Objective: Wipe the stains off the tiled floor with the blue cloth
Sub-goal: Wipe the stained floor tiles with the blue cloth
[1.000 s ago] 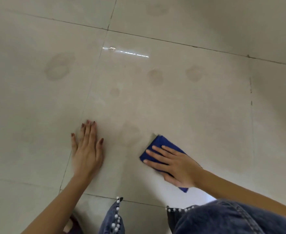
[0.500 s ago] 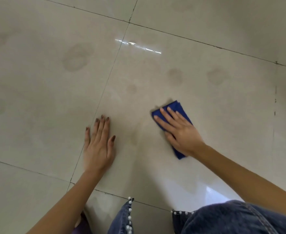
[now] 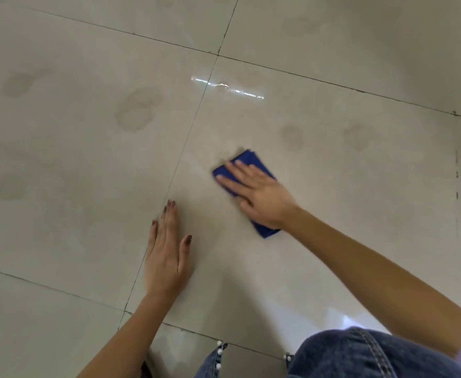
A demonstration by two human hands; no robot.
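Blue folded cloth [image 3: 248, 160] lies flat on the glossy beige tiled floor [image 3: 346, 255]. It sits on the middle tile, nearer that tile's left grout line [image 3: 185, 143] than its right edge. Right hand [image 3: 260, 196] is on top, palm down, fingers straight and slightly spread, pressing; no curl, no pinch. Cloth corners show past the fingertips and under the wrist.

Left hand [image 3: 166, 257] is flat on the floor across the same grout line, towards the tile's near-left corner and apart from the cloth. Its fingers are straight and together, thumb out, nails dark. It holds nothing.

Round dull stain [image 3: 292, 136] is just beyond the cloth on the same tile, with a second stain [image 3: 358, 136] to its right. Larger blotchy stain [image 3: 135, 111] is on the left tile, and a faint stain [image 3: 9, 186] is further left. White light streak [image 3: 226, 87] crosses the grout line near the tile's far-left corner. Blue denim knee [image 3: 360, 353] is at the bottom.
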